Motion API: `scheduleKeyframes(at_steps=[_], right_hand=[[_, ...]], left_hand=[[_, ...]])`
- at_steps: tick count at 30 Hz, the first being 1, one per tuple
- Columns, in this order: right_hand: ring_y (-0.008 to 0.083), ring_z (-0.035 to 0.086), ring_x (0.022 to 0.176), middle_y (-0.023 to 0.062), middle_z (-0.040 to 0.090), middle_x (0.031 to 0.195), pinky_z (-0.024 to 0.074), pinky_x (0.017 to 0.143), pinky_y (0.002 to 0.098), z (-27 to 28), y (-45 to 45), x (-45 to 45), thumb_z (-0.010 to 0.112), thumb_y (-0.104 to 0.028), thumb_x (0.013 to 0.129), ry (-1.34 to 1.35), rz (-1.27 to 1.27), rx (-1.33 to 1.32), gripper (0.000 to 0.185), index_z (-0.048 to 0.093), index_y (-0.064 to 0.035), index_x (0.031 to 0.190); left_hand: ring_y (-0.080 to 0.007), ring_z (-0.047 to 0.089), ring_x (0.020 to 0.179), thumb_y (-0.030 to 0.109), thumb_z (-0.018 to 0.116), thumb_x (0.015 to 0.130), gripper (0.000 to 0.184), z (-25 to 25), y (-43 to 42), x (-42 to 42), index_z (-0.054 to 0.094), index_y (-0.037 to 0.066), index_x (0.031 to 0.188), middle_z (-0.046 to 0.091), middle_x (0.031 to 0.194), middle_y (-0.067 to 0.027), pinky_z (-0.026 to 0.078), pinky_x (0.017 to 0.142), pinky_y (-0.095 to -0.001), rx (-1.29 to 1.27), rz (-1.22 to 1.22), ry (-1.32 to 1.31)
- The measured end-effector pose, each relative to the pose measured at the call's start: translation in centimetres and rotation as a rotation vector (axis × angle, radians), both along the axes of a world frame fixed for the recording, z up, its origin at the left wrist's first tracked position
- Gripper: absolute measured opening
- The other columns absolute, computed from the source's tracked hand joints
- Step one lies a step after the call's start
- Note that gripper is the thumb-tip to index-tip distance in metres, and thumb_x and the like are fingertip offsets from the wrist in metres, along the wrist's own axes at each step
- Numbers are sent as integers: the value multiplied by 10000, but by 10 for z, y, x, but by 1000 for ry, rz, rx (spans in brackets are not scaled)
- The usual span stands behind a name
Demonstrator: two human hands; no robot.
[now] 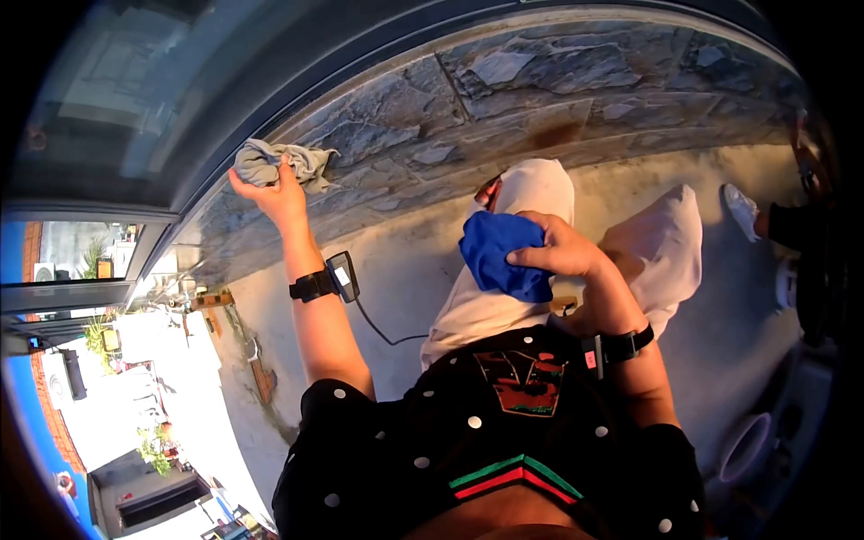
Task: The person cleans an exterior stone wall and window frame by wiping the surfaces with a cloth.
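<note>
My left hand (pixel 281 196) is closed on a crumpled grey cloth (pixel 261 165). It holds the cloth up at the lower edge of the dark window frame (pixel 202 166), just above the stone wall. Whether the cloth presses on the frame I cannot tell. Lower down, my right hand (pixel 562 247) grips a bunched blue cloth (pixel 490 247) in front of my light trousers (pixel 540 193), thumb on top of the fabric. Black straps with small devices go round both forearms, and a cable (pixel 373 328) runs from the left device (pixel 343 276).
A wall of rough grey stone (pixel 531 67) runs under the window. At the right stands another person, with a white shoe (pixel 741 211) showing. A pale round rim (pixel 745 447) is at the lower right. Plants (pixel 155 450) appear in the bright area at left.
</note>
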State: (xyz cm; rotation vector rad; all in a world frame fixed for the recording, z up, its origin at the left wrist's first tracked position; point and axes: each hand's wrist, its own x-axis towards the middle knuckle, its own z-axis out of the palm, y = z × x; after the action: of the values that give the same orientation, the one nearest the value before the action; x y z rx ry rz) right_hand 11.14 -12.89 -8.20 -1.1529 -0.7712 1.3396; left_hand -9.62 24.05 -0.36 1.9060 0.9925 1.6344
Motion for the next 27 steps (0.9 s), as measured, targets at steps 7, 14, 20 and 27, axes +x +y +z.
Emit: scheduleKeyframes(at_steps=[7, 14, 20, 27], right_hand=[[150, 654, 970, 80, 700, 1063, 527, 901, 304, -4, 1, 1, 790, -126, 829, -92, 10, 25, 509, 588, 26, 1271], [138, 648, 950, 66, 699, 1051, 524, 889, 295, -1, 1, 4, 790, -134, 831, -88, -10, 10, 493, 598, 22, 1258], [127, 618, 1003, 31, 675, 1084, 491, 935, 291, -1, 0, 3, 771, -126, 844, -13, -17, -15, 508, 579, 12, 1293], [139, 638, 997, 68, 684, 1099, 509, 928, 297, -2, -4, 0, 775, -115, 843, -11, -42, -6, 506, 575, 29, 1285]], left_hand=[[-255, 609, 1088, 141, 809, 807, 684, 1, -1, 19, 463, 1, 1380, 554, 1278, -171, 496, 944, -362, 35, -13, 183], [-287, 634, 867, 170, 846, 667, 605, 23, -91, 138, 656, 127, 1239, 530, 1024, -94, 556, 747, -396, 476, -156, 489], [-261, 629, 912, 199, 880, 654, 693, 33, -111, 166, 623, 203, 1298, 506, 1078, -70, 565, 736, -393, 593, -193, 636], [-344, 587, 1072, 115, 854, 707, 752, 21, -55, 88, 517, 169, 1376, 400, 1290, -160, 550, 843, -426, 465, -36, 560]])
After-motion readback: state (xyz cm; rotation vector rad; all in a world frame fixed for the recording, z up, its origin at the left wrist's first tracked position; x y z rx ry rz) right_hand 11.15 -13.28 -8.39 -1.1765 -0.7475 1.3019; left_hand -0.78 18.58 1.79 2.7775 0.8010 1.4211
